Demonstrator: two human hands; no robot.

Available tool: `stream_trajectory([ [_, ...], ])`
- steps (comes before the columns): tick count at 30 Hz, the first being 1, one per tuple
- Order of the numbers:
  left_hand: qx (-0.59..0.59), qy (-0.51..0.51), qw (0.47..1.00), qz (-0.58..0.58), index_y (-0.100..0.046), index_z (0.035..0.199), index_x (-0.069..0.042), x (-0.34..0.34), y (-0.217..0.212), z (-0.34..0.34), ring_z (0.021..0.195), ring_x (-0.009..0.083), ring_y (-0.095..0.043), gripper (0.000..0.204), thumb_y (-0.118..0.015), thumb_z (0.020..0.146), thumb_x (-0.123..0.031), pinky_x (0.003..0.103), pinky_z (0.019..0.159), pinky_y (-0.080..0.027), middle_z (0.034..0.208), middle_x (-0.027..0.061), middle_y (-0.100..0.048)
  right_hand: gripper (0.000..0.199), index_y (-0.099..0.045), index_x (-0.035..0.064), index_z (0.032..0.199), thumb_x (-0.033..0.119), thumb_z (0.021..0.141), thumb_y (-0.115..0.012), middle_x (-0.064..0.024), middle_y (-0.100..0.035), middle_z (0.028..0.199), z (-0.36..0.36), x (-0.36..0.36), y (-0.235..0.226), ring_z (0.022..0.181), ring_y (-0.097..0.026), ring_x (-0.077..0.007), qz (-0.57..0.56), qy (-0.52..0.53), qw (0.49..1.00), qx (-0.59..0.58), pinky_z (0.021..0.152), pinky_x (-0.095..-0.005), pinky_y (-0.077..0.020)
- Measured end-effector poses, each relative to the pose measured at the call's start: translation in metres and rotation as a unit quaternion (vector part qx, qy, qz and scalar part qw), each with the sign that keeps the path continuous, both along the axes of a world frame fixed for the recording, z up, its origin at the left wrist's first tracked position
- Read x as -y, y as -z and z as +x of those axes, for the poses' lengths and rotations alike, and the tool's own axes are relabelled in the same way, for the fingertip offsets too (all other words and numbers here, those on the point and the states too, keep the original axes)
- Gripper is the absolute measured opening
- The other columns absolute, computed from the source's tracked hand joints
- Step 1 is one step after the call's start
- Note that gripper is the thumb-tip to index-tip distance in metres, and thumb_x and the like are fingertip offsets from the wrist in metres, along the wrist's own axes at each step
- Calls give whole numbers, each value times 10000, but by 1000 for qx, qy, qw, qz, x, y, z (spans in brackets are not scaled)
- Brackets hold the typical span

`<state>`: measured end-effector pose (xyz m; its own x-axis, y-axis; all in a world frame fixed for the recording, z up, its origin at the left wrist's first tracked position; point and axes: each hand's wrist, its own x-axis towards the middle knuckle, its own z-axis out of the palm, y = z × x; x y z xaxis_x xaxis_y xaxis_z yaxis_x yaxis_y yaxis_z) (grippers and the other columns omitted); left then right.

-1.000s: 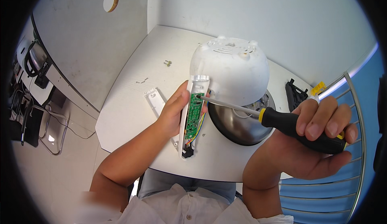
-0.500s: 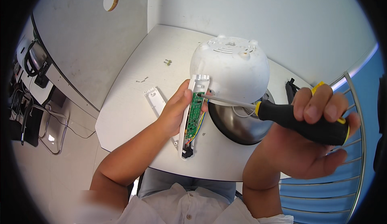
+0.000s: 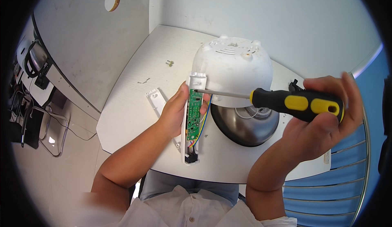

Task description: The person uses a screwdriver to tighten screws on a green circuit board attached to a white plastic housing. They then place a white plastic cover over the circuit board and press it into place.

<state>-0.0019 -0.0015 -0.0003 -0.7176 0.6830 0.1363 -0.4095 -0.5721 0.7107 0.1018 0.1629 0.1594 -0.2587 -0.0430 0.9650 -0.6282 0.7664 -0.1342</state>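
Observation:
My left hand (image 3: 176,113) grips a long white plastic housing (image 3: 190,145) with a green circuit board (image 3: 193,114) inside and coloured wires at its lower end. My right hand (image 3: 322,129) holds a black and yellow screwdriver (image 3: 296,103) level. Its metal tip touches the top of the circuit board. Behind them a white appliance shell (image 3: 233,69) lies upside down over a shiny metal bowl-shaped part (image 3: 241,129) on the white table (image 3: 134,116).
A white plastic cover strip (image 3: 156,100) lies on the table left of my hand. Small screws (image 3: 170,63) sit further back. A black object (image 3: 295,85) is behind the screwdriver. A metal chair frame (image 3: 45,125) stands on the floor at left, blue slats (image 3: 326,194) at right.
My right hand has risen and swung the screwdriver from a downward slant to level. Its tip stays at the top of the circuit board. My left hand has kept still.

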Motion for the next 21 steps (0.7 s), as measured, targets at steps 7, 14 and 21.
stream_trajectory([
  [7,22,17,999,41,-556,979,-61,1,2,-6,614,112,-528,610,-268,885,-591,221,525,-448,704,38,-560,505,-397,-17,1214,311,851,-521,-165,-547,986,12,5,-12,811,-548,-167,-19,-79,987,138,582,-214,-477],
  [14,8,53,997,56,-557,979,-58,0,3,-6,557,98,-524,627,-249,885,-596,207,476,-434,687,29,-556,556,-400,3,1196,362,821,-598,-170,-580,952,8,3,-8,816,-587,-174,-43,-41,993,103,547,-210,-509],
  [21,0,59,997,49,-572,986,-60,1,2,-5,568,88,-518,633,-244,887,-593,201,480,-421,686,32,-555,621,-425,9,1161,451,775,-630,-158,-596,911,3,-4,-10,761,-605,-182,-19,-53,997,57,567,-226,-516],
])
